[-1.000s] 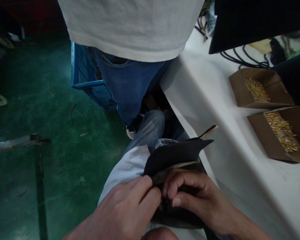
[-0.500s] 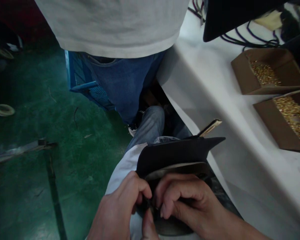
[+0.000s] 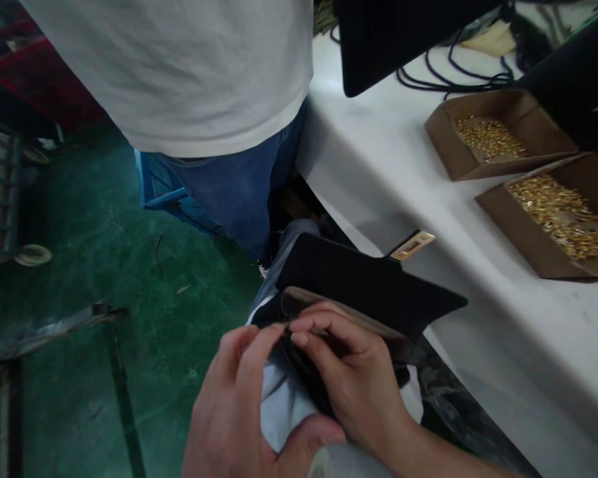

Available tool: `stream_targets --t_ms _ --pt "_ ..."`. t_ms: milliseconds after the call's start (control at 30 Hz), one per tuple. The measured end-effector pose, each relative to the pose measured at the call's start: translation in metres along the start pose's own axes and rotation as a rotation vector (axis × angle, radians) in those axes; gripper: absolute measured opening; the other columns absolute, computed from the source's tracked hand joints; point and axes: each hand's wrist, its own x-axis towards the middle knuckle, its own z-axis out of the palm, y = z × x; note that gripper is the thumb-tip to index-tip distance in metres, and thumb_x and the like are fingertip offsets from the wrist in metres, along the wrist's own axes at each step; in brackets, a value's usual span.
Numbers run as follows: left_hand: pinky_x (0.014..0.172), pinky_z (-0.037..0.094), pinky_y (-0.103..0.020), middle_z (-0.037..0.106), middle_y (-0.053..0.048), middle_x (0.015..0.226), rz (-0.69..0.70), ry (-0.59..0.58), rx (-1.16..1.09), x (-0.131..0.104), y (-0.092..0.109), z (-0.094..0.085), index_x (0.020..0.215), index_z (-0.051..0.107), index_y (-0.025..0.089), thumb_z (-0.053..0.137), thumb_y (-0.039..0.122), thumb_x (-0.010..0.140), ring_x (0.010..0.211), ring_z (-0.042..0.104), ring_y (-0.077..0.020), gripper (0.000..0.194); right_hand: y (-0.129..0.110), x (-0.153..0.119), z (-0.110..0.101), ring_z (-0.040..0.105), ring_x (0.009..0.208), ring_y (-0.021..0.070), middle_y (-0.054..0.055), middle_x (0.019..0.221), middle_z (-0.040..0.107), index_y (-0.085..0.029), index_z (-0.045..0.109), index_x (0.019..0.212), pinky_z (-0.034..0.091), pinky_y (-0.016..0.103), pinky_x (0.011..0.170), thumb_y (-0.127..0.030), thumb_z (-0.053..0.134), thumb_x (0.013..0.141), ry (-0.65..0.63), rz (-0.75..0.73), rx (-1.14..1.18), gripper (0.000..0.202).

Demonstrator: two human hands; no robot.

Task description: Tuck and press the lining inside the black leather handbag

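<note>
Head view: compared with half a second ago, the left hand [image 3: 234, 405] has opened its thumb away from the fingers, where before thumb and finger were close together. It is now wide, with its fingertips at the left end of the mouth of the black bag [image 3: 349, 272]. The right hand [image 3: 363, 378] has also come to this end; it is narrow, thumb and index tips almost together. If some small piece is between these tips, I cannot tell.

The bag is on the lap, over a white cloth [image 3: 279, 398], and has turned so that its flap now leans toward the table, with the gold metal plate [image 3: 412, 245] showing its face more. In my judgement, the work is now at this end of the mouth, and the left hand guides more than it grips.

On the white table [image 3: 403, 179], beside the lap, two cardboard boxes [image 3: 518, 232] stand close together, each with small golden pieces [image 3: 558, 212] inside. Black cord [image 3: 443, 83] lies behind them, near a large dark panel [image 3: 389, 46].

In the room, another person in a white shirt [image 3: 179, 73] stands just ahead, next to a blue crate [image 3: 154, 192]. On the green floor [image 3: 194, 345] there is a pale ring [image 3: 33, 255] at the left.
</note>
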Motion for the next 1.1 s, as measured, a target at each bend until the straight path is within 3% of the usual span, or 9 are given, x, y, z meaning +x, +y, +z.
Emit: stream_targets --t_ms 100,167,267,467,600,700,800,933,1100 --pt "0.099 0.072 -0.054 0.061 -0.022 0.156 -0.164 -0.004 -0.111 0.008 0.0 0.014 0.168 0.042 0.02 0.077 0.048 0.099 0.132 0.075 -0.0359 0.082 0.003 0.015 0.005 0.074 0.103 0.0207 0.002 0.108 0.08 -0.029 0.088 0.104 0.057 0.028 0.09 -0.021 0.078 0.103 0.076 -0.029 -0.05 0.013" --pt "0.103 0.072 -0.048 0.068 -0.019 0.152 -0.238 -0.058 -0.274 0.021 0.0 0.025 0.162 0.049 0.019 0.068 0.031 0.101 0.128 0.078 -0.0299 0.065 0.006 0.024 0.001 0.074 0.102 0.0217 0.003 0.107 0.081 -0.026 0.088 0.104 0.058 0.03 0.089 -0.022 0.075 0.103 0.053 -0.029 -0.114 0.013" --pt "0.103 0.07 -0.04 0.076 -0.014 0.141 -0.265 -0.113 -0.405 0.048 -0.004 0.036 0.151 0.06 0.017 0.065 0.013 0.091 0.12 0.081 -0.0251 0.06 0.005 0.036 -0.012 0.074 0.095 0.0206 0.003 0.102 0.08 -0.024 0.085 0.102 0.056 0.031 0.087 -0.014 0.071 0.103 -0.034 -0.094 -0.283 0.018" --pt "0.097 0.065 -0.03 0.087 -0.007 0.113 0.02 -0.3 -0.465 0.128 -0.025 0.037 0.125 0.072 0.019 0.053 -0.001 0.088 0.108 0.084 -0.0206 0.046 -0.026 0.063 -0.045 0.074 0.098 0.021 0.005 0.107 0.079 -0.019 0.081 0.108 0.054 0.03 0.089 0.005 0.064 0.102 -0.2 -0.277 -0.82 0.03" --pt "0.101 0.066 -0.039 0.083 -0.018 0.134 0.09 -0.438 -0.392 0.165 -0.024 0.044 0.15 0.062 0.016 0.064 0.004 0.088 0.117 0.083 -0.0294 0.063 -0.043 0.08 -0.057 0.073 0.091 0.026 0.011 0.102 0.077 -0.014 0.081 0.101 0.05 0.034 0.08 0.01 0.066 0.094 -0.329 -0.185 -1.178 0.029" --pt "0.116 0.061 -0.054 0.073 -0.025 0.151 0.031 -0.44 -0.379 0.152 -0.01 0.059 0.162 0.054 0.016 0.081 0.025 0.091 0.139 0.074 -0.041 0.076 -0.047 0.085 -0.064 0.073 0.087 0.0241 0.009 0.098 0.077 -0.013 0.081 0.097 0.05 0.032 0.078 0.012 0.065 0.089 -0.383 -0.17 -1.198 0.031" --pt "0.125 0.054 -0.064 0.063 -0.025 0.164 -0.107 -0.434 -0.46 0.109 0.007 0.075 0.166 0.048 0.019 0.086 0.042 0.091 0.152 0.064 -0.0451 0.087 -0.046 0.084 -0.07 0.075 0.094 0.0233 0.008 0.105 0.079 -0.014 0.083 0.107 0.054 0.031 0.086 0.007 0.065 0.096 -0.436 -0.162 -1.199 0.03" --pt "0.14 0.03 -0.074 0.034 -0.028 0.184 -0.19 -0.248 -0.457 0.058 0.033 0.098 0.175 0.027 0.016 0.084 0.051 0.092 0.174 0.03 -0.0464 0.106 -0.044 0.089 -0.074 0.075 0.1 0.0248 0.01 0.113 0.078 -0.015 0.083 0.115 0.057 0.034 0.094 0.002 0.063 0.103 -0.509 -0.168 -1.214 0.029" --pt "0.139 0.027 -0.074 0.046 -0.028 0.172 -0.26 -0.107 -0.486 0.065 0.055 0.125 0.165 0.033 0.015 0.079 0.046 0.096 0.168 0.04 -0.0453 0.089 -0.045 0.117 -0.082 0.075 0.098 0.0258 0.01 0.106 0.078 -0.016 0.08 0.102 0.058 0.034 0.091 0.004 0.067 0.1 -0.737 -0.182 -1.248 0.024"
